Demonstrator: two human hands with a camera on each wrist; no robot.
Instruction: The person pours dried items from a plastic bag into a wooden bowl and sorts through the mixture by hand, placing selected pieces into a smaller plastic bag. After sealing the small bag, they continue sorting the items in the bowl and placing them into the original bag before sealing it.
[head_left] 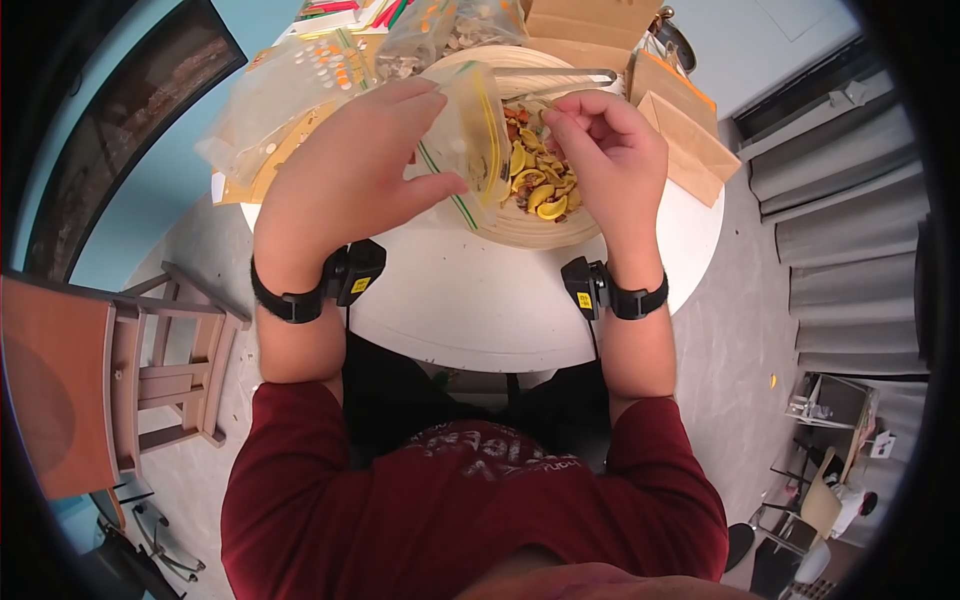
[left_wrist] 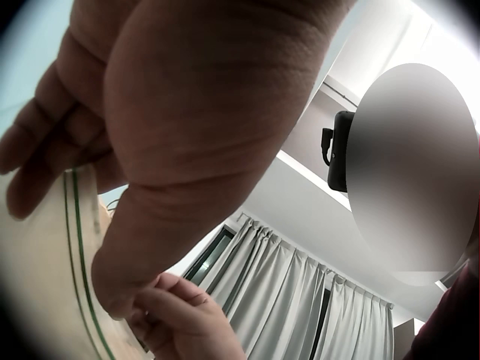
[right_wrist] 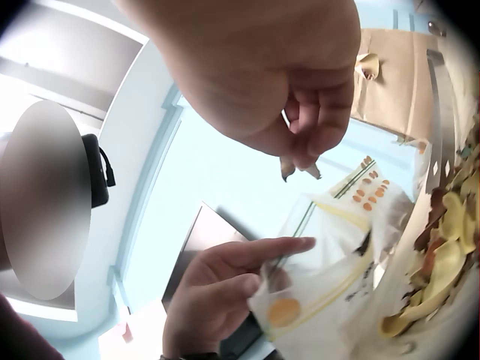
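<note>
My left hand [head_left: 350, 165] is at a clear zip bag [head_left: 462, 125], its thumb spread from its fingers; in the right wrist view the index finger lies straight at the bag's [right_wrist: 322, 262] mouth, with other fingers partly behind the plastic. Between the thumb and fingertips of my right hand [head_left: 620, 155], small dried pieces [right_wrist: 287, 168] are pinched, above and beside the bag. Below it, a round woven tray [head_left: 540, 236] holds yellow curved dried pieces [head_left: 545, 195] among brown and reddish ones. The left wrist view shows the bag's green seal lines beside the left fingers.
Metal tongs [head_left: 560, 73] lie across the tray's back. Other plastic bags with orange dots [head_left: 290, 95] stand at the back left, a filled one [head_left: 440, 40] at the back. Brown paper bags [head_left: 685, 145] stand at the right. The white table [head_left: 450, 310] has its rounded edge towards me.
</note>
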